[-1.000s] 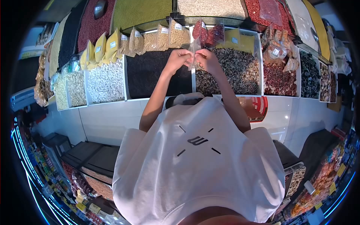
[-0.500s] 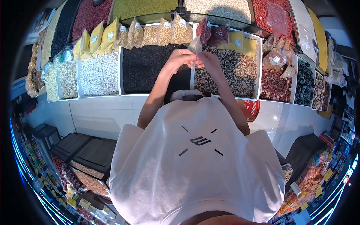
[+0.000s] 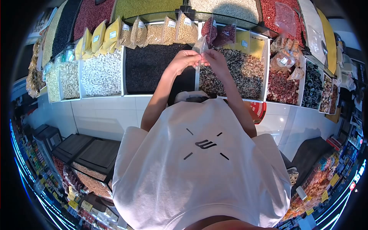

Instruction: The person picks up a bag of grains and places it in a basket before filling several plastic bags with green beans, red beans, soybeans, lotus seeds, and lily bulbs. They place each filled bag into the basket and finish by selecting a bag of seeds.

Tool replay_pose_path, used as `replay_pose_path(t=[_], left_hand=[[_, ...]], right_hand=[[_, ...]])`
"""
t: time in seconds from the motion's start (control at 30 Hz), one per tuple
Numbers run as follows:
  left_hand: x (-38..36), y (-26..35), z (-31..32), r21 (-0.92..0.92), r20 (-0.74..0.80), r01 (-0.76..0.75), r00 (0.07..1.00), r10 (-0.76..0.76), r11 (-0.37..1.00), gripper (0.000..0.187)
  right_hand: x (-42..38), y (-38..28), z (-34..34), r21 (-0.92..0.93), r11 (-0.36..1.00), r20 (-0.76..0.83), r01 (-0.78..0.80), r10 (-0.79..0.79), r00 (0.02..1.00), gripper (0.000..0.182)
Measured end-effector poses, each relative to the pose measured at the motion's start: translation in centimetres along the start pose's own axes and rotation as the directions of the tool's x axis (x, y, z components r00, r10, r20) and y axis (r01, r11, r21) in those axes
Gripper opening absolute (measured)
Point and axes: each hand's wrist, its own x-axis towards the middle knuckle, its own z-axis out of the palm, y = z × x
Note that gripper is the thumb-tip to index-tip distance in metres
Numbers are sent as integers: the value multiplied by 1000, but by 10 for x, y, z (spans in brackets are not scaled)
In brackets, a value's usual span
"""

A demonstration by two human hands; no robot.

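Hands meet high over the display, and both are busy with one small clear plastic bag (image 3: 200, 46). Left hand (image 3: 184, 60) pinches the bag's lower edge from one side, fingers closed tight on the film; right hand (image 3: 215, 61) grips the same edge from the other side, fingers equally narrow. Held that way, thumbs nearly touching, the bag stands up above the knuckles, thin and see-through, with nothing visible inside it. Directly below the hands runs the white divider between two open bins: the bin of black seeds (image 3: 151, 67) under the left forearm, the bin of mixed dark and pale beans (image 3: 241, 74) under the right. Holding the bag over the bins keeps it close to the goods. Sealed packets of grain (image 3: 168, 32) lean along the back rim, labels facing out. Further left sits a bin of white pieces (image 3: 101, 74), and to the right a bin of reddish dried fruit (image 3: 281, 86). A red basket (image 3: 257, 111) rests by the person's right elbow.
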Motion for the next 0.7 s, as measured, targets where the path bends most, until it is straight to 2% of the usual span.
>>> replay_pose_path(t=[0.1,0.23,0.3,0.33,0.4,0.43,0.5,0.53,0.57,0.6,0.63,0.7], left_hand=[[-1,-1,0,-98,21,7,1000,-5,995,16],[-3,1,5,-52,16,26,1000,-25,998,15],[-4,2,7,93,20,-37,999,35,995,12],[-3,1,7,100,35,-33,999,30,994,12],[-2,-3,6,274,62,-129,991,117,953,16],[-1,-5,7,279,82,-127,991,108,952,16],[-1,-8,10,418,88,-220,975,202,881,18],[-2,-9,12,417,110,-228,974,200,880,18],[-3,-10,14,644,99,-300,945,312,704,17],[-4,-9,17,819,118,-330,897,426,469,18],[-3,-7,19,812,131,-347,892,433,469,18],[-3,-4,24,875,257,-399,862,436,273,19]], right_hand=[[-1,0,0,21,1000,8,-3,3,1000,19],[-4,0,0,45,999,-5,6,-6,1000,18],[-6,-1,1,33,999,11,24,-24,1000,17],[-7,-1,1,37,999,-6,27,-27,1000,17],[-8,0,1,-88,995,-3,57,-57,998,18],[-9,1,2,-86,995,-25,57,-59,998,18],[-9,6,4,-231,973,-102,11,-36,994,19],[-8,13,7,-277,960,-152,48,-93,984,24],[-8,19,8,-284,958,-171,47,-99,980,24],[-11,17,10,-362,929,-201,74,-155,967,26],[-12,15,11,-442,892,-221,96,-212,952,28],[-20,13,14,-421,904,-258,70,-194,946,30]])
